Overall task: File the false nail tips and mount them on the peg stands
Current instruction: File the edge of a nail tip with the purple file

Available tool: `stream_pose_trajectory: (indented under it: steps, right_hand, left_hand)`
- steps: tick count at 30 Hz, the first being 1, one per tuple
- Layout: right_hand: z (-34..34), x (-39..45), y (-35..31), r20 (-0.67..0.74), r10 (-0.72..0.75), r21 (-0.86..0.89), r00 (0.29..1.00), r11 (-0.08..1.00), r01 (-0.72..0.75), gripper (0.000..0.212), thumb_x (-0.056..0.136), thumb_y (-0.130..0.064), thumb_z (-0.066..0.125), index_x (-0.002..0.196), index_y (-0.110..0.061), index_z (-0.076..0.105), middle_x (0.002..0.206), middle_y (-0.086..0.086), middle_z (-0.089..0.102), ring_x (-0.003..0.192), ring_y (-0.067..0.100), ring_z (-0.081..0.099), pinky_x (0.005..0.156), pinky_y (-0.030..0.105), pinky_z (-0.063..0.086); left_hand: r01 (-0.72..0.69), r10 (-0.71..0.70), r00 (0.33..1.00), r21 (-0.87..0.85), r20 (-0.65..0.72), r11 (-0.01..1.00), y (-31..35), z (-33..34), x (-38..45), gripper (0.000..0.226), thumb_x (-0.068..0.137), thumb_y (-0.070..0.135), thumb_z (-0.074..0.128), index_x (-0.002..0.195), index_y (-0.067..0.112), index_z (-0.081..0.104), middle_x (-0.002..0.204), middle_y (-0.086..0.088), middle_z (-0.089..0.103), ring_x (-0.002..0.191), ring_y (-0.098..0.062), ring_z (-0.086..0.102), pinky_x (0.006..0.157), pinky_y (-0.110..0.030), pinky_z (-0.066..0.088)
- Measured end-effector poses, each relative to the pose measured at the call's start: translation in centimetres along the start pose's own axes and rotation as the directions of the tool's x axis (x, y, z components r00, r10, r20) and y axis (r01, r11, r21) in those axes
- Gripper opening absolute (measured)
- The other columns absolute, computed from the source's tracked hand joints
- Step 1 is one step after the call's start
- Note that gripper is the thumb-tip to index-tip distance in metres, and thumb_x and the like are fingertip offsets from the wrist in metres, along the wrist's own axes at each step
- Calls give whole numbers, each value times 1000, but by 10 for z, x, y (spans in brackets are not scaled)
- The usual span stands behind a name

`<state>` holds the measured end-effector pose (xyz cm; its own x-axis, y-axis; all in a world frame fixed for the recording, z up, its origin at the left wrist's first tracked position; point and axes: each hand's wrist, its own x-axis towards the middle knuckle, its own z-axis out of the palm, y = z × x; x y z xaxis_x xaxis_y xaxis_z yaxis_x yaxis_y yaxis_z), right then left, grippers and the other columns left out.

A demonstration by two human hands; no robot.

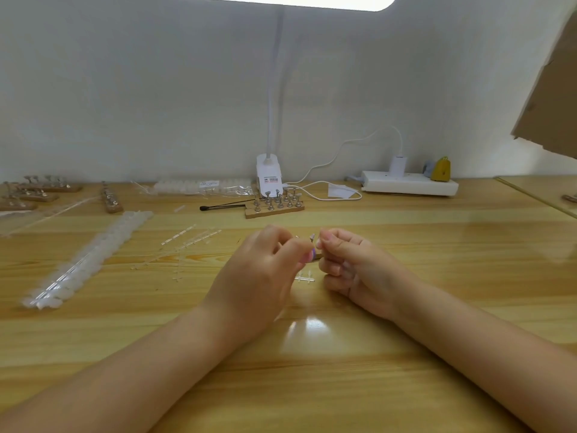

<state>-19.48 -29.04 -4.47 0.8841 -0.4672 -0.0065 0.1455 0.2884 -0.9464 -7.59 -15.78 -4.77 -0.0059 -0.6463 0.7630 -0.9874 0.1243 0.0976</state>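
My left hand (262, 270) and my right hand (352, 264) meet over the middle of the wooden table (437, 245). A small metal peg (311, 237) sticks up between their fingertips; my right hand pinches something tiny beside it, too small to make out. My left hand's fingers curl around a small purple-tipped thing (309, 255) and a bit of wooden base (318, 256), mostly hidden. A clear sprue piece (304, 279) lies under the hands. A wooden stand with several metal pegs (274, 205) sits behind them.
A long strip of false nail tips (90, 260) lies at left, with clear sprue offcuts (187, 245) scattered nearby. More peg stands (34, 190) sit far left. A lamp base (269, 176), a black tool (221, 207), a power strip (409, 182) and packaged tips (203, 185) line the back.
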Motion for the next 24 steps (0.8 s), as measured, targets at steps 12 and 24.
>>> stream_pose_trajectory:
  steps: [12, 24]
  right_hand:
    - [0, 0, 1, 22, 6, -23, 1000, 1000, -5, 12, 83, -22, 61, 79, -11, 56, 57, -7, 47, 47, 5, 39, 39, 15, 22]
    - [2, -3, -1, 74, -18, -65, 997, 998, 23, 9, 82, -22, 55, 79, -14, 53, 62, -8, 55, 50, 4, 40, 45, 19, 16]
  left_hand:
    - [-132, 136, 988, 54, -78, 990, -6, 1, 1, 30, 87, 7, 66, 111, 18, 49, 94, -13, 59, 75, -27, 56, 64, -39, 52]
    - [-132, 129, 989, -47, -66, 990, 1, 2, 3, 26, 91, 12, 61, 114, 19, 50, 97, -12, 59, 81, -26, 58, 72, -35, 50]
